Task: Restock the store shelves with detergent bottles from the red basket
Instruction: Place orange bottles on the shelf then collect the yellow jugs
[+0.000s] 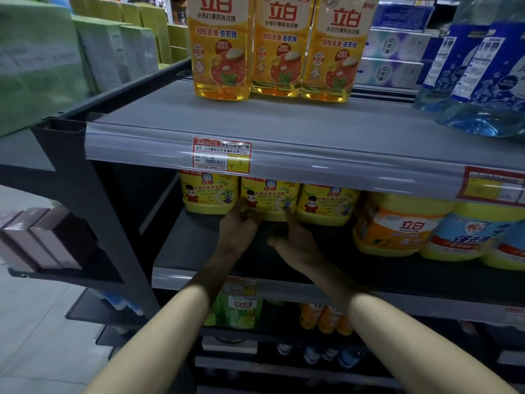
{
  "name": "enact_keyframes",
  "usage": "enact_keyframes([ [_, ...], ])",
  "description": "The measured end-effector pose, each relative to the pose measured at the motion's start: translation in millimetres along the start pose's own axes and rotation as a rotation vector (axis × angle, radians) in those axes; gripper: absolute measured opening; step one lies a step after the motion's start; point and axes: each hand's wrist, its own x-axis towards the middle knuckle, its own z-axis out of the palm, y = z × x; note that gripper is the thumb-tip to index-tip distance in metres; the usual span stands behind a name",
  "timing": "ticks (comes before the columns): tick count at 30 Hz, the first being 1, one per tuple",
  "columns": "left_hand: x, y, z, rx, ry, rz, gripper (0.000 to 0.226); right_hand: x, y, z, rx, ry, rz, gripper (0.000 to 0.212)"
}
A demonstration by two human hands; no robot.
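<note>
From my feed, the upper shelf (284, 129) hides the tops of the yellow bottles (270, 199). I can't tell if my left hand (238, 226) grips one. The blue jug (483, 69) runs off frame.

Glossy clear-plastic detergent bottles (277, 49), matt grey shelf (255, 120), shiny plastic price strip (312, 160)

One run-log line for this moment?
left hand: on middle yellow bottle | right hand: touching it | middle shelf | grip: unclear
</note>
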Motion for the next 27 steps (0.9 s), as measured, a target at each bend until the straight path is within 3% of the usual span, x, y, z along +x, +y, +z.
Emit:
enact_keyframes([
  [4, 4.5, -6.2, 1.7, 0.067, -0.013, -0.007, 0.063, 4.8, -2.6, 1.5, 0.012, 0.046, 0.011, 0.095],
  [9, 9.5, -9.1, 6.8, 0.087, -0.022, -0.024, 0.047, 5.9, -4.3, 0.8, -0.024, 0.049, -0.008, 0.094],
  [11, 9.7, -11.1, 7.3, 0.117, -0.026, -0.017, 0.054, 4.6, -2.2, -0.7, -0.059, 0.048, -0.016, 0.093],
  [15, -5.9, -9.4, 9.1, 0.178, -0.026, 0.029, 0.063, -4.7, 3.9, -9.9, -0.133, 0.044, -0.003, 0.074],
  [17, -18.6, -9.7, 12.0, 0.227, -0.033, 0.096, 0.052, -13.5, 10.4, -15.5, -0.176, 0.067, -0.037, 0.061],
  [20, -35.2, -14.5, 18.0, 0.327, -0.092, 0.143, 0.04, -34.3, 25.1, -25.2, -0.264, 0.088, -0.084, 0.06],
  [27, -81.0, -0.5, 52.8, 0.598, -0.162, 0.149, 0.047, -92.9, 61.6, -64.9, -0.567, 0.104, -0.182, 0.057],
])
